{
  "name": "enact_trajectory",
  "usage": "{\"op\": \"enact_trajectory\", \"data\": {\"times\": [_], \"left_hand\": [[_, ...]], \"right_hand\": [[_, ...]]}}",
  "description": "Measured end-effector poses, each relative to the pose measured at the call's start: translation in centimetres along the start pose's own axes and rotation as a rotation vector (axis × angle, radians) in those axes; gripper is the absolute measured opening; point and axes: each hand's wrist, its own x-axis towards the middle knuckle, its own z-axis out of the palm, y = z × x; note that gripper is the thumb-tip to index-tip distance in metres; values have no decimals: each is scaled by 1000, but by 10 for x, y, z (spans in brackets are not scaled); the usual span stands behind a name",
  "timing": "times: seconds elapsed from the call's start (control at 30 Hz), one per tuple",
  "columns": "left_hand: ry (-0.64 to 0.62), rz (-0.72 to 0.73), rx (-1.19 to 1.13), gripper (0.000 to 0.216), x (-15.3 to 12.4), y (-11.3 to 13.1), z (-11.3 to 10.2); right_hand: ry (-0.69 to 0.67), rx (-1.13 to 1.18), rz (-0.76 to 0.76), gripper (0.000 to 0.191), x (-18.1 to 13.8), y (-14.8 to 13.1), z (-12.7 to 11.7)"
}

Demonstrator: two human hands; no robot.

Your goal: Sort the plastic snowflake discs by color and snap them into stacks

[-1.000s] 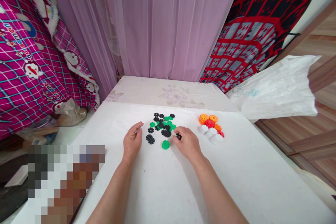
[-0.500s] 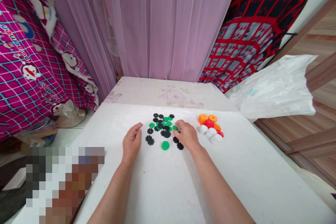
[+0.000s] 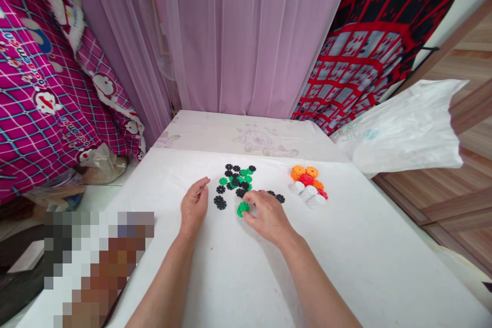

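Note:
Notched plastic snowflake discs lie on the white table, with several black discs (image 3: pixel 220 202) and green discs (image 3: pixel 246 173) in a loose pile. My right hand (image 3: pixel 267 215) reaches over the near side of the pile, thumb and fingertips closing on a green snowflake disc (image 3: pixel 243 208). That disc appears to overlap another green one beneath it. A few black discs (image 3: pixel 280 198) sit just beyond my right knuckles, partly hidden. To the left of the pile, my left hand (image 3: pixel 194 205) rests on its side, its fingers loosely bent and apart from the thumb, with nothing visible in it.
Right of the pile is a cluster of orange discs (image 3: pixel 298 172), red discs (image 3: pixel 306 180) and white discs (image 3: pixel 308 193). A white plastic bag (image 3: pixel 407 130) hangs at the table's right edge. Purple curtains (image 3: pixel 246 36) stand behind the table (image 3: pixel 246 277).
My right hand has moved toward me and left, from the pile's right side to the near green disc. Black discs by that hand now lie farther right. My left hand has barely moved.

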Motion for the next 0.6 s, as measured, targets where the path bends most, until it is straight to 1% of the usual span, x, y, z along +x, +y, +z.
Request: {"op": "enact_trajectory", "data": {"times": [0.13,0.23,0.33,0.4,0.47,0.53,0.6], "left_hand": [[-8,-7,3,27,0,-2,0],[-10,-12,2,28,0,-1,0],[-7,-15,-7,27,0,0,0],[-2,-15,-10,27,0,1,0],[2,-15,-8,27,0,1,0],[0,-19,-4,27,0,0,1],[-3,-25,-4,28,0,0,1]], "right_hand": [[5,17,-16,22,-1,4,2],[42,46,-19,21,4,16,1],[76,-42,-31,28,16,31,2],[45,-119,-49,36,26,37,6],[-14,-163,-74,40,32,40,12],[-49,-172,-102,42,33,41,16],[-45,-163,-126,40,30,42,19]]}}
